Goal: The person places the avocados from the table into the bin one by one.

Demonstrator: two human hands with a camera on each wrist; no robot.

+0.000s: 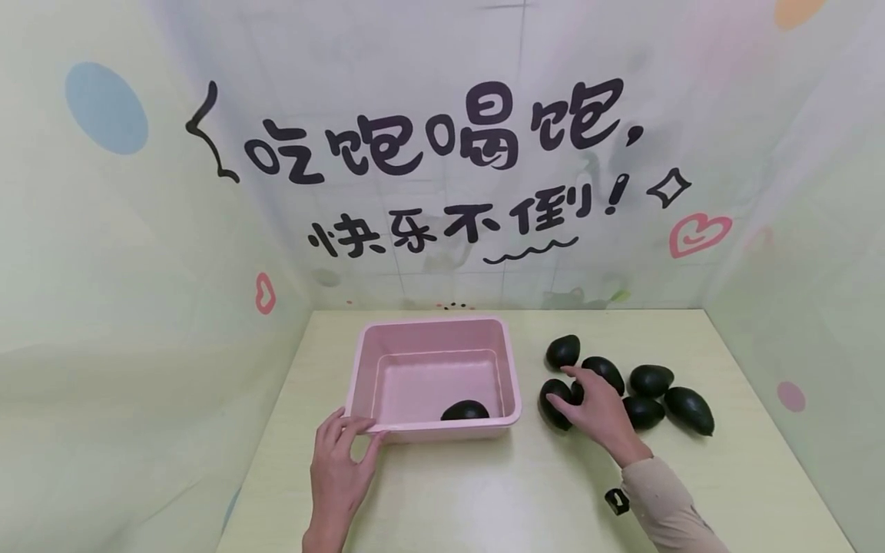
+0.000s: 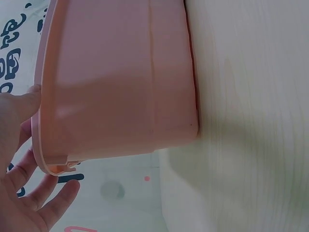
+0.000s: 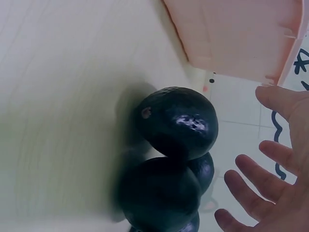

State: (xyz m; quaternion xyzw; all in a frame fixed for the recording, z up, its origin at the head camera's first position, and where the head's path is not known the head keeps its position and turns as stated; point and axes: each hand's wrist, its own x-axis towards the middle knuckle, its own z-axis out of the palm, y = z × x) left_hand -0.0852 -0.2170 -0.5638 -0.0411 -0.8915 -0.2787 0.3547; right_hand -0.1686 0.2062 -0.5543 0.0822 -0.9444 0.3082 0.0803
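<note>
A pink, rectangular plastic bin (image 1: 442, 434) is standing upright, the left hand (image 1: 340, 468) gripping its near left corner. One glossy, blackish-green, rounded avocado (image 1: 465, 410) is lying inside, near the front right corner. More loose avocados (image 1: 651, 380) are clustering right of the bin, the right hand (image 1: 600, 409) spreading its fingers beside the nearest.

the pale wood-grained table (image 1: 456, 499) carries a pink bin (image 1: 435, 426) and, to its right, dark avocados (image 1: 644, 413).
</note>
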